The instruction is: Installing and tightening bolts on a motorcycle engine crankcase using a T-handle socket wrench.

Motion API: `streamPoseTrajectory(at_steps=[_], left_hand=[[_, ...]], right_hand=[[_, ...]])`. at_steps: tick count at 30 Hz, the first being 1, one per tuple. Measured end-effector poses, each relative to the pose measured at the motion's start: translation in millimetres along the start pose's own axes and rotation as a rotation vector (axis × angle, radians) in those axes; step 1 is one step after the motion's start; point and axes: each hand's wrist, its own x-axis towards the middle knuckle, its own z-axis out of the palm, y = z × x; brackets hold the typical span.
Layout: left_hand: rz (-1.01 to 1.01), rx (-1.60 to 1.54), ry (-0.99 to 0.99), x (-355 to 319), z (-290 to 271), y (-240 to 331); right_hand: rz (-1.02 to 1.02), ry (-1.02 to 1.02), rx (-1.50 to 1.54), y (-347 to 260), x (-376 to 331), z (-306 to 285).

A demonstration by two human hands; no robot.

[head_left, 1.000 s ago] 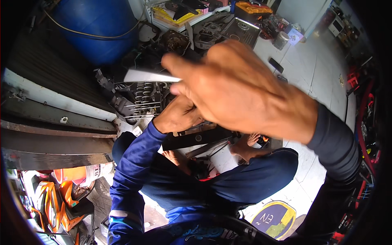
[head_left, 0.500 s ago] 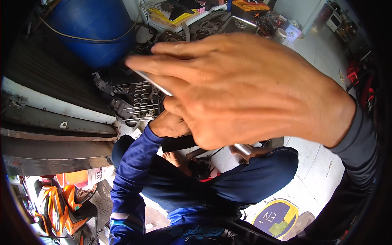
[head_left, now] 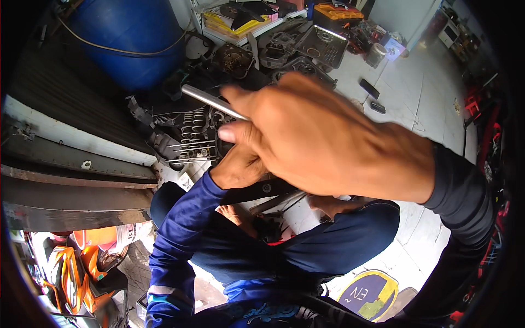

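Note:
My right hand (head_left: 333,139) reaches in from the right, its back toward me. Its fingers curl closed around a silver metal rod (head_left: 210,101), whose free end points to the far left. Close beneath it is my left hand (head_left: 240,167), in a blue sleeve; its fingers are hidden behind the right hand, so I cannot see what they hold. A dark part (head_left: 267,188) with a small round feature shows just below both hands, between my bent knees. Most of it is covered.
A blue barrel (head_left: 128,44) stands far left. Coil springs (head_left: 192,124), thin rods and greasy metal parts (head_left: 235,59) lie beyond my hands. A perforated metal tray (head_left: 322,46) and orange toolbox (head_left: 339,12) sit farther back. Orange fairing pieces (head_left: 71,279) lie lower left.
My right hand has drawn back and slightly down; its outstretched fingers have curled in. More of the rod shows now. My left forearm has shifted slightly right.

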Motion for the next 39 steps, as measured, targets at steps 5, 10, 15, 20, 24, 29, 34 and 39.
streamPoseTrajectory(at_steps=[5,10,15,20,24,29,34,39], left_hand=[[-0.167,-0.445,0.059,-31,-10,-58],[-0.078,-0.308,-0.032,-15,-9,-23],[0.123,0.028,0.070,3,-9,29],[0.183,-0.837,0.356,26,15,83],[0.223,-0.862,0.496,21,19,81],[-0.350,-0.546,-0.289,34,-38,114],[0.032,-0.901,0.118,20,-18,75],[0.345,-0.834,0.517,7,15,68]], right_hand=[[-0.946,0.665,-0.094,18,40,10],[-0.716,0.581,-0.300,19,26,4],[-0.508,0.491,-0.489,21,5,-2],[-0.268,0.377,-0.445,14,-13,5],[-0.130,0.305,-0.150,2,-12,1],[-0.223,0.462,-0.297,2,-24,-29],[-0.259,0.340,-0.490,24,-26,-5],[-0.125,0.328,-0.477,7,-36,0]])
